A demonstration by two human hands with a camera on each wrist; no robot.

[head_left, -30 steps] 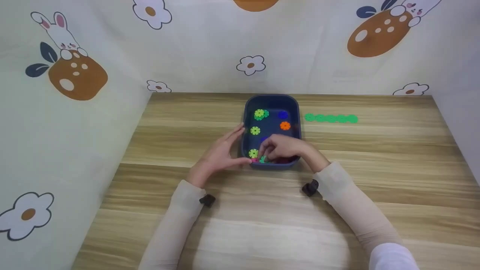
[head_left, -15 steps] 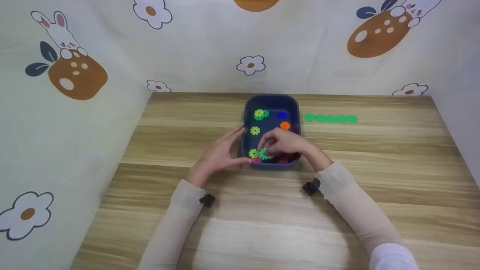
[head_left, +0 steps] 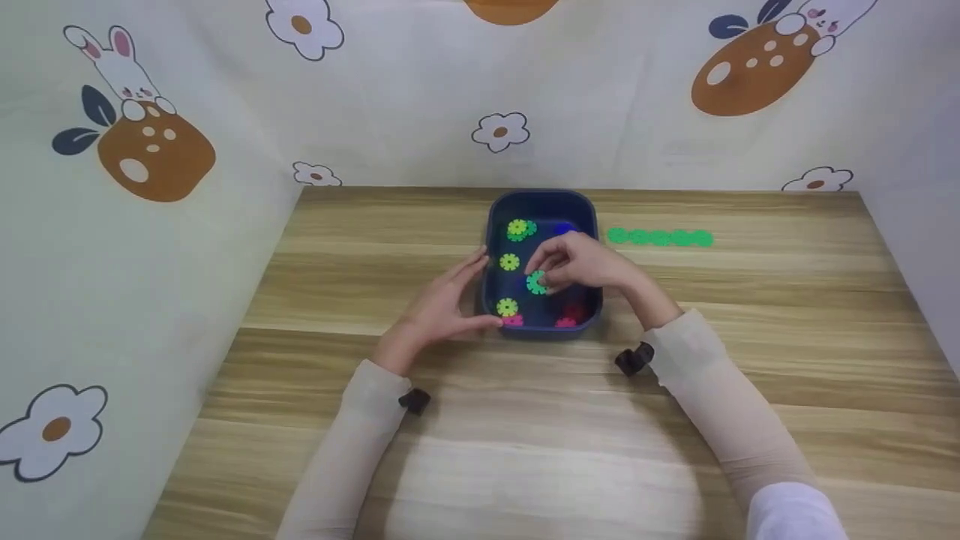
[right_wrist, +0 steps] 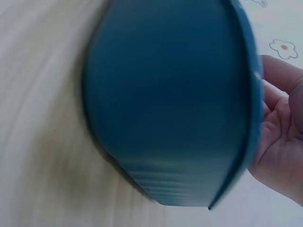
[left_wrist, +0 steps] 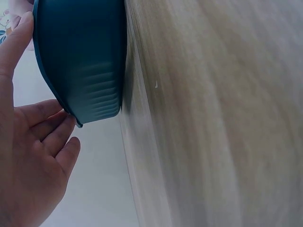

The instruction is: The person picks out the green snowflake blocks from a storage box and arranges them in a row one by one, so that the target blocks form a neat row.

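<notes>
A dark blue plastic bin (head_left: 541, 201) holds several small notched plastic discs. My right hand (head_left: 589, 259) is over the bin and pinches a green notched disc (head_left: 535, 283) between thumb and fingers. In the right wrist view the bin's wall (right_wrist: 165, 94) hides most of that hand's work. At the bin's left side my left hand (head_left: 437, 309) spreads its thumb and straight fingers against the rim; the left wrist view has those fingertips (left_wrist: 66, 120) right at the edge. Inside lie yellow-green discs (head_left: 509, 262), pink discs (head_left: 566, 322) and a partly covered blue disc (head_left: 563, 227).
Right of the bin, a row of joined green discs (head_left: 660, 238) lies on the wood-grain table (head_left: 525, 427). A patterned cloth backdrop (head_left: 405, 97) rises behind the table and along its sides. Small black wrist cameras (head_left: 634, 359) sit below both cuffs.
My right hand has lifted the green disc from the bin's near end and moved back and right, covering the orange disc and uncovering pink ones. My left hand has stayed at the rim.
</notes>
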